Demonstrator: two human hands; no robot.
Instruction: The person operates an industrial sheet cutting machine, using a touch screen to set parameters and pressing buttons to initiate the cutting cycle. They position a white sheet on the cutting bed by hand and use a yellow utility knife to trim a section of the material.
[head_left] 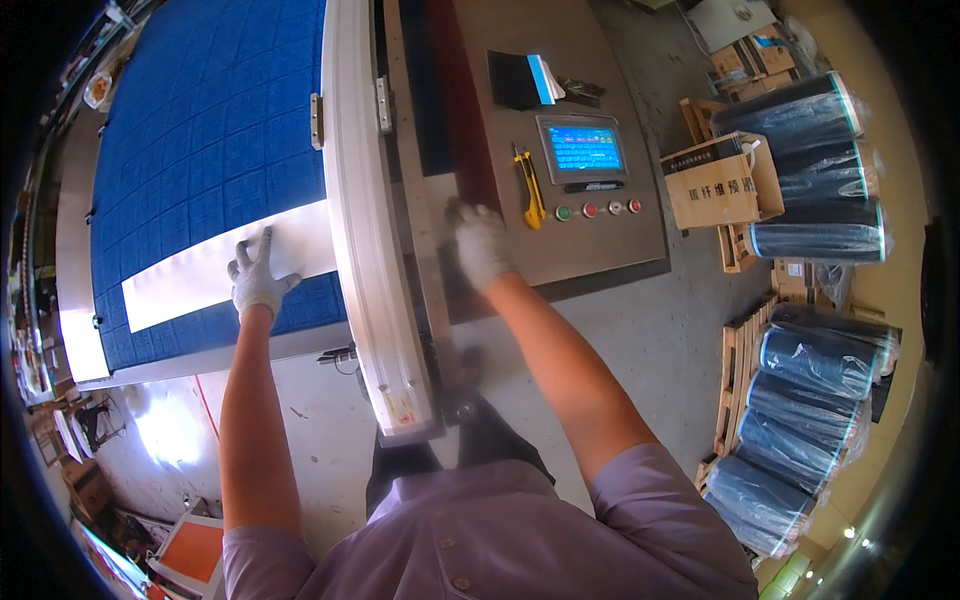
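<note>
My left hand point(258, 278), in a pale knit work glove, lies with fingers spread on a long white strip of sheet material point(185, 288). The strip rests on the blue quilted-looking machine bed point(215, 120) and passes under the white crossbeam point(355, 180). To the right of the beam, my right hand point(482, 245), gloved as well, is by the strip's far end, at the edge of the metal panel. Motion smears its fingers, so I cannot make out whether they hold anything.
The metal panel point(590, 255) carries a touchscreen point(582, 147), several push buttons point(590, 210), a yellow cutter point(531, 195), a black marker point(594, 186) and a black pouch point(515, 80). Plastic-wrapped dark rolls point(815, 365) lie on pallets at right, near a cardboard box point(715, 185).
</note>
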